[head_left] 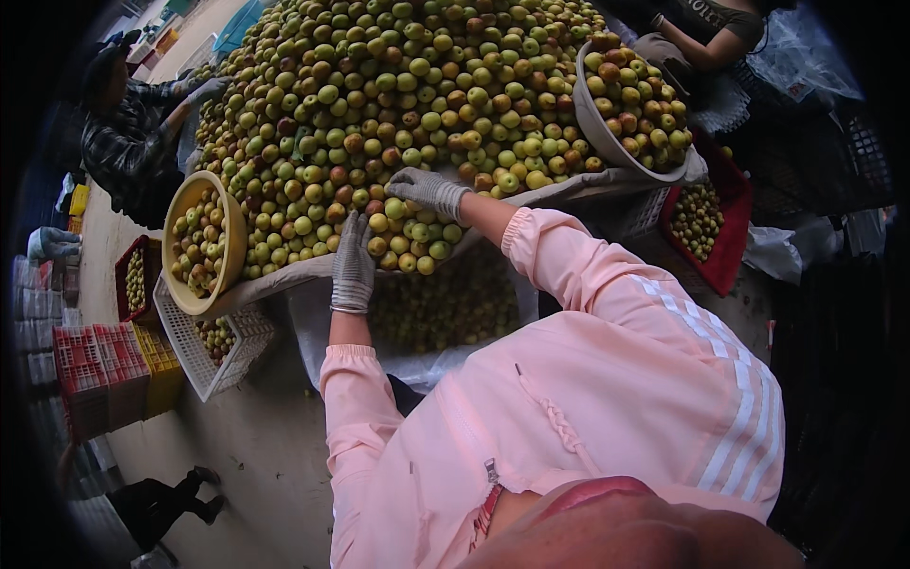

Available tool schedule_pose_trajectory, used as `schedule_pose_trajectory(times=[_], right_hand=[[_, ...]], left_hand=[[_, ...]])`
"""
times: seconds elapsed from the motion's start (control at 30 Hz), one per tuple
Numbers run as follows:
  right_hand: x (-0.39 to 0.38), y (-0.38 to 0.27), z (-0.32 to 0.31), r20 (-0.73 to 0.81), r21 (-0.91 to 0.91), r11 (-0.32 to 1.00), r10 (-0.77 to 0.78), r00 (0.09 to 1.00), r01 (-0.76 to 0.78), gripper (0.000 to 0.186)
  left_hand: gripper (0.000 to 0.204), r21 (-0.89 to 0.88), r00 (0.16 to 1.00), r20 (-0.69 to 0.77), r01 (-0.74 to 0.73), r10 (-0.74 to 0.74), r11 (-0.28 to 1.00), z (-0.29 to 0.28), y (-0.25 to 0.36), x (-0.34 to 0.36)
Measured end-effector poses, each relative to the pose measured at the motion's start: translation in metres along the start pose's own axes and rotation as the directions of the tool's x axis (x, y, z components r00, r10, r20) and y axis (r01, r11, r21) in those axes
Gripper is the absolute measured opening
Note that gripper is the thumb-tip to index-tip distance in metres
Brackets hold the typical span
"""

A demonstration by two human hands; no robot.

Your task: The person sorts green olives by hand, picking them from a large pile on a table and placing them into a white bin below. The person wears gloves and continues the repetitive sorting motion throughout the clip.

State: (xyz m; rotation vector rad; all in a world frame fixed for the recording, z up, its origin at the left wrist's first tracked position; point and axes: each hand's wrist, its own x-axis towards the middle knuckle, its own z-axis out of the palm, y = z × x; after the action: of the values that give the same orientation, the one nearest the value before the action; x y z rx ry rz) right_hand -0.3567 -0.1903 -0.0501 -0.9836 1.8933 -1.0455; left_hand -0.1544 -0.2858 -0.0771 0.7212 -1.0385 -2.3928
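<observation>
A large heap of green and reddish-brown jujubes [408, 104] covers the table before me. My left hand [353, 267], in a grey striped glove, rests at the heap's near edge with its fingers stretched away from me against the fruit. To its right, my right hand [431, 193], gloved alike, reaches in from the right over the jujubes, fingers extended and slightly bent. Several loose jujubes lie between the two hands. Neither hand shows a fruit in its grip, though the undersides are hidden. Below the edge, more jujubes [441, 308] lie in a container lined with clear plastic.
A yellow basin [237, 242] of jujubes leans at the left edge, a pale basin [599, 128] at the right. A white crate [232, 368] and red crate [728, 242] stand below. Co-workers [133, 142] are at far left and upper right. Stacked crates [100, 365] stand left.
</observation>
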Motion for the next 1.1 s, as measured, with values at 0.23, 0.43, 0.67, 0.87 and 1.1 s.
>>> schedule_pose_trajectory(times=[0.23, 0.43, 0.67, 0.87, 1.1], right_hand=[[0.000, 0.007, 0.003, 0.019, 0.108, 0.992, -0.061, 0.998, 0.058, 0.055], [0.003, 0.010, 0.014, 0.079, 0.049, 0.989, -0.141, 0.987, 0.137, 0.067], [0.003, 0.008, 0.014, 0.122, 0.149, 0.981, -0.139, 0.983, 0.121, 0.071], [0.008, 0.015, 0.015, 0.115, 0.143, 0.980, -0.155, 0.981, 0.138, 0.073], [0.005, 0.005, 0.020, 0.200, 0.010, 0.987, -0.158, 0.967, 0.159, 0.074]], left_hand=[[0.048, 0.037, 0.996, -0.037, -0.078, 0.079, 0.996, 0.018, 0.007, -0.011], [0.046, 0.023, 0.995, -0.008, -0.097, 0.097, 0.995, 0.016, 0.005, -0.010], [0.053, 0.026, 0.999, -0.031, -0.033, 0.034, 0.999, 0.015, 0.007, -0.009], [0.047, 0.074, 0.996, 0.042, -0.079, 0.076, 0.994, 0.010, 0.003, -0.004], [0.049, 0.153, 0.990, 0.080, -0.131, 0.120, 0.980, 0.020, 0.006, -0.015]])
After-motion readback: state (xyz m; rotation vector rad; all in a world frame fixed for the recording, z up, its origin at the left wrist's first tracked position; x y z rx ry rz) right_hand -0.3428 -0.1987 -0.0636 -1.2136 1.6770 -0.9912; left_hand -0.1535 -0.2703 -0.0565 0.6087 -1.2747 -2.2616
